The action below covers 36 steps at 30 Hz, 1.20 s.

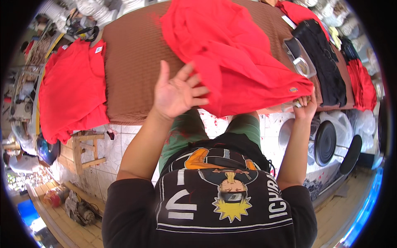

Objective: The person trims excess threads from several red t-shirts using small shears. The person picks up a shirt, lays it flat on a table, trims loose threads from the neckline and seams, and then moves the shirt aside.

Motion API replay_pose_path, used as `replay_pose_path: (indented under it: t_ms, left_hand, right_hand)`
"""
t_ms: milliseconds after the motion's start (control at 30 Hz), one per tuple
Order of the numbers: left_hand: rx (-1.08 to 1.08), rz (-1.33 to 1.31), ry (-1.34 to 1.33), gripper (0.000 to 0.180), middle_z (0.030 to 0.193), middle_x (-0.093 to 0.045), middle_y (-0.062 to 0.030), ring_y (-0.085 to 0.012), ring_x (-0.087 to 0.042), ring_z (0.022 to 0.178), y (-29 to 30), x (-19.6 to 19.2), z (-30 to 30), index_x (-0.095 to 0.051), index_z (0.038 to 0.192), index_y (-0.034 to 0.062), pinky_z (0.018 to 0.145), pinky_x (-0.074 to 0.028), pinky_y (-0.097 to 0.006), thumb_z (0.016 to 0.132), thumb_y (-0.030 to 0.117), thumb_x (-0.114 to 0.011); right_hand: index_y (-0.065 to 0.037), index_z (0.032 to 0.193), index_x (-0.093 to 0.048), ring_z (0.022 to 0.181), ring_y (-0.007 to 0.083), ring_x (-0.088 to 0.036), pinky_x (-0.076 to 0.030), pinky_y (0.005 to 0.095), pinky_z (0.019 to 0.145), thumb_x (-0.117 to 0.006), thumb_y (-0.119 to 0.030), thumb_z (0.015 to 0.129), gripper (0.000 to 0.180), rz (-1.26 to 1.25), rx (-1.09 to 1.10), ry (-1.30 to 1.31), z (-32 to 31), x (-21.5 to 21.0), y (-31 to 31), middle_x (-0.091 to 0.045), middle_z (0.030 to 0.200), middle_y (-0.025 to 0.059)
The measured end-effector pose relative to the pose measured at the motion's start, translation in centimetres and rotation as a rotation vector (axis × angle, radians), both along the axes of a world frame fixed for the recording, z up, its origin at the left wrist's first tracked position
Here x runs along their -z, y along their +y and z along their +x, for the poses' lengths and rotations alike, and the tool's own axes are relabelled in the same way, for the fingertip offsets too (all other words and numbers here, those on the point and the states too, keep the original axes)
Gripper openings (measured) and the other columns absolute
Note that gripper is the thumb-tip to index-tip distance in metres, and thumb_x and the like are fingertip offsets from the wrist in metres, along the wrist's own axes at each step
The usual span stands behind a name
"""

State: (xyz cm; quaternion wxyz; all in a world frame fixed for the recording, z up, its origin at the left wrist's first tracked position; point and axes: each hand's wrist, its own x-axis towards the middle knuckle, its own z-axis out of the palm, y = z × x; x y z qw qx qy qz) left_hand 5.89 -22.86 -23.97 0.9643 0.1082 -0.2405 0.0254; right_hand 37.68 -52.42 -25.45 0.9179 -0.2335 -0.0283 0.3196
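Observation:
A bright red garment (231,62) lies loosely spread and rumpled over the brown quilted table cover (132,74). Its right end carries a small label patch and is drawn out toward my right hand (306,108). That hand has its fingers curled at the garment's edge, gripping the cloth; something small and pale shows by the fingertips, too small to name. My left hand (177,91) is raised beside the garment's left side, palm up, fingers spread, with nothing in it.
Stacked red garments (74,91) hang over the table's left end. To the right lie a clear plastic box (304,66), black folded clothing (320,62) and more red cloth (362,82). A wooden stool (80,153) and a round black seat (325,143) stand by the table.

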Motion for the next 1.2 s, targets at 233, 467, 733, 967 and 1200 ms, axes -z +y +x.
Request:
replay_pose_path:
  t_ms: [233,467,733,967,1200]
  left_hand:
    - [-0.117,0.1,0.314,0.095,0.137,-0.048,-0.0189,-0.0371,-0.053,0.118,-1.3,-2.0,-0.2,-0.028,0.148,0.0109,0.098,-0.044,-0.05,0.083,0.079,-0.019]
    - [-0.643,1.379,0.851,0.044,0.098,-0.061,-0.0024,-0.0085,-0.058,0.081,-3.9,-1.3,0.9,-0.055,0.125,0.0033,0.075,-0.047,-0.023,0.084,0.011,-0.07]
    - [-1.13,2.336,0.523,0.035,0.091,-0.063,-0.0088,-0.0279,-0.059,0.094,-5.0,-1.0,0.8,-0.066,0.102,0.0071,0.085,-0.047,-0.038,0.077,0.03,-0.074]
    - [-1.312,0.63,0.31,0.013,0.09,-0.062,-0.0012,-0.0111,-0.06,0.077,4.2,-13.0,-11.0,-0.057,0.103,0.0092,0.068,-0.05,-0.027,0.09,0.006,-0.058]
    - [-1.6,1.06,0.752,0.034,0.103,-0.063,-0.0015,-0.0084,-0.057,0.092,7.2,-22.5,-2.4,-0.059,0.117,0.0032,0.08,-0.044,-0.025,0.092,0.026,-0.061]
  right_hand:
    - [-0.007,0.094,-0.058,0.038,0.0068,-0.027,-0.022,0.0204,0.038,-0.047,-0.029,0.1,0.025,-0.083,0.053,0.029,-1.8,-1.2,0.5,-0.045,0.055,-0.0006]
    - [-0.008,0.094,-0.058,0.039,0.0057,-0.03,-0.022,0.0212,0.038,-0.058,-0.022,0.095,0.014,-0.394,0.031,-0.246,-3.0,-2.8,0.6,-0.049,0.056,-0.002]
    - [-0.002,0.102,-0.064,0.07,0.0101,-0.06,-0.047,0.0215,0.061,-0.059,-0.006,0.089,0.015,-0.725,0.764,-0.847,-2.5,-7.3,0.4,-0.064,0.085,0.0038]
    - [0.0,0.121,-0.055,0.098,0.0238,-0.063,-0.054,0.0424,0.088,-0.046,-0.019,0.097,0.032,-0.512,0.943,-0.732,-3.2,-16.6,-8.9,-0.06,0.112,0.0126]
    - [-0.001,0.117,-0.062,0.085,0.013,-0.062,-0.047,0.025,0.078,-0.067,-0.021,0.085,0.038,-0.957,0.617,-1.271,-1.5,-21.1,1.5,-0.066,0.097,0.0067]
